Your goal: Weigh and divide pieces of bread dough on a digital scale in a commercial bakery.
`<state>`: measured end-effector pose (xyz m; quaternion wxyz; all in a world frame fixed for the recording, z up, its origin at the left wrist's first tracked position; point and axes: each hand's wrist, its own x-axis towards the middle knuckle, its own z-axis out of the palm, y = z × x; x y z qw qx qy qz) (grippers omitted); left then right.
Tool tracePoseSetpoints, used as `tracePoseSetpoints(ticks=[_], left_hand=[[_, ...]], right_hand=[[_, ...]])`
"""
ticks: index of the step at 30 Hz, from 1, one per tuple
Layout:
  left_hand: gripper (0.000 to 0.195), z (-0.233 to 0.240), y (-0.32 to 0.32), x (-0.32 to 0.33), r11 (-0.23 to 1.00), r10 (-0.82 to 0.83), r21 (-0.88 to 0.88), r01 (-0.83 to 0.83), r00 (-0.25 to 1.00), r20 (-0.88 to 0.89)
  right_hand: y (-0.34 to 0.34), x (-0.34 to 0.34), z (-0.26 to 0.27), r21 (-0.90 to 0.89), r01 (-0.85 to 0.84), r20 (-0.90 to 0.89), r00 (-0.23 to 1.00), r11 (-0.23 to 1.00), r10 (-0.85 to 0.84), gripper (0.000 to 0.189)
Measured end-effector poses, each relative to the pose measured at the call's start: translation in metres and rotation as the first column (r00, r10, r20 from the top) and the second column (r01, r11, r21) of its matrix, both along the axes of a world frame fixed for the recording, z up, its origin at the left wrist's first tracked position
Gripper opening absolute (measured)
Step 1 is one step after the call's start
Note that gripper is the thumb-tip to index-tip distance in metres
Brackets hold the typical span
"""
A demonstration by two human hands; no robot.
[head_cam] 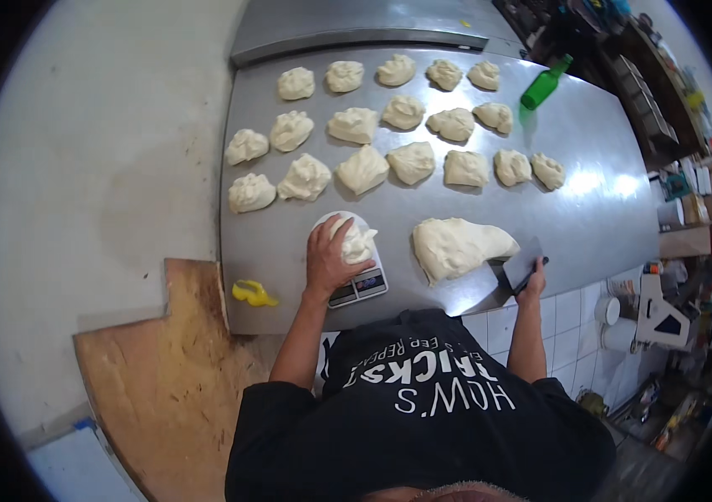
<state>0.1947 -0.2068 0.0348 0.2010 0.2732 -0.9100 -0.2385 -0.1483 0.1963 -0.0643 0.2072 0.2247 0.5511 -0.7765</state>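
Note:
My left hand (pixel 329 254) is curved around the left side of a lump of dough (pixel 357 243) on a white digital kitchen scale (pixel 376 290). In my right hand (pixel 534 280) is a dough scraper (pixel 521 262) with a flat metal blade and a dark handle, its blade near the narrow end of a large piece of dough (pixel 456 248). Beyond both hands, several separate dough lumps (pixel 362 169) lie in three rough rows across the stainless steel table (pixel 594 232).
A green glass bottle (pixel 542 88) lies or stands at the table's far right; which, I cannot tell. A yellow object (pixel 254 293) rests near the left edge. A wall borders the table's left side, and crowded shelves (pixel 688 213) are at the right.

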Motion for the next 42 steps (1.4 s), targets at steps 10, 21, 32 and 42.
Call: tracePoseSetpoints(ticks=[10, 21, 32, 42], left_hand=[[0.090, -0.007, 0.002, -0.002, 0.999, -0.024, -0.033, 0.021, 0.997, -0.074], [0.094, -0.021, -0.004, -0.002, 0.994, 0.094, -0.038, -0.101, 0.981, -0.169], [0.091, -0.009, -0.048, 0.043, 0.958, 0.229, 0.243, -0.155, 0.922, -0.312], [0.096, -0.068, -0.170, 0.021, 0.638, 0.737, -0.022, -0.769, 0.619, -0.270]], right_hand=[[0.029, -0.080, -0.030, 0.448, 0.257, -0.273, 0.951, 0.857, -0.142, 0.059], [-0.069, -0.224, 0.018, 0.978, 0.203, -0.204, 0.846, 0.057, 0.492, 0.075], [-0.154, -0.299, 0.008, 0.996, -0.090, 0.086, 0.886, -0.011, 0.455, 0.129], [-0.113, -0.380, 0.068, 0.979, 0.144, 0.028, 0.606, -0.144, 0.795, 0.084]])
